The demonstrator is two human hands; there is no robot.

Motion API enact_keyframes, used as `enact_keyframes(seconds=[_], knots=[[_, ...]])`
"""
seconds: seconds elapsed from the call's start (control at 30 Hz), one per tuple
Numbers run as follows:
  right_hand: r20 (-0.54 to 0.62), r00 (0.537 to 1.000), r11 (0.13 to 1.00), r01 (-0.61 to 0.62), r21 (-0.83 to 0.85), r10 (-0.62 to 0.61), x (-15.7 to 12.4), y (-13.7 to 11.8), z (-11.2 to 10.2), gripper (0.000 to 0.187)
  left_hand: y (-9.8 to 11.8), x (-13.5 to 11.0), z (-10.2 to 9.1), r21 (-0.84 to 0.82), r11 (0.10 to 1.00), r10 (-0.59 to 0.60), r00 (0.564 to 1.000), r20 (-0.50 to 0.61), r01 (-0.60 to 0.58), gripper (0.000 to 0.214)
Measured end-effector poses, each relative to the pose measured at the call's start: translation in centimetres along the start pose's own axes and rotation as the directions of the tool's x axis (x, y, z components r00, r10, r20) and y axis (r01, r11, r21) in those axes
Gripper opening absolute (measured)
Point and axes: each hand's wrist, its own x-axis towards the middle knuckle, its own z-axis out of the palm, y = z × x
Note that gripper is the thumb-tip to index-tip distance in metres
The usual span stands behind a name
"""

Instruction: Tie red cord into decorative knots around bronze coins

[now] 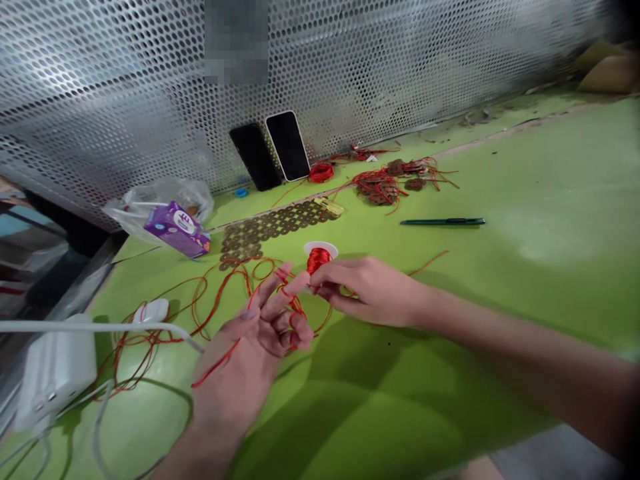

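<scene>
My left hand (pixel 250 347) is raised palm-up over the green table (pixel 525 200), two fingers stretched out and the others curled, with red cord (pixel 215 363) looped round the fingers and trailing across the palm. My right hand (pixel 365 290) pinches the same red cord at the left fingertips. Just behind the hands stands a white spool of red cord (pixel 319 255). Long loops of loose red cord (pixel 165 327) lie on the table to the left.
Brown coin-like discs (pixel 270 230) lie in rows behind the spool. Two phones (pixel 273 153) lean on the perforated metal wall. A purple box (pixel 176 229), a green pen (pixel 443 221), knotted red pieces (pixel 395 180) and a white charger with cables (pixel 55 373) are around.
</scene>
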Motion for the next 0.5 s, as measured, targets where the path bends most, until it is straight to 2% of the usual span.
enact_keyframes(seconds=[0.17, 0.23, 0.3, 0.4, 0.5], knots=[[-0.075, 0.995, 0.996, -0.075, -0.040, 0.072, 0.0, -0.1, -0.5, 0.011, -0.2, 0.2, -0.9, 0.144, 0.983, 0.131, 0.986, -0.099, -0.116, 0.048], [-0.096, 0.992, 0.993, -0.095, -0.070, 0.088, 0.0, 0.0, -0.7, 0.010, -0.2, 0.2, -0.9, 0.158, 0.980, 0.141, 0.984, -0.113, -0.122, 0.051], [-0.120, 0.989, 0.990, -0.101, -0.102, 0.089, 0.0, 0.1, -0.9, 0.010, -0.2, 0.0, -0.7, 0.141, 0.984, 0.124, 0.990, -0.073, -0.113, 0.053], [-0.147, 0.987, 0.982, -0.087, -0.165, 0.063, -0.1, 0.3, -1.1, 0.011, -0.1, -0.2, -0.5, 0.067, 0.991, 0.111, 0.992, 0.059, -0.115, 0.057], [-0.153, 0.988, 0.952, -0.069, -0.299, 0.024, -0.1, 0.6, -1.4, 0.010, 0.4, -0.1, -0.8, -0.006, 0.985, 0.169, 0.971, 0.169, -0.171, 0.055]])
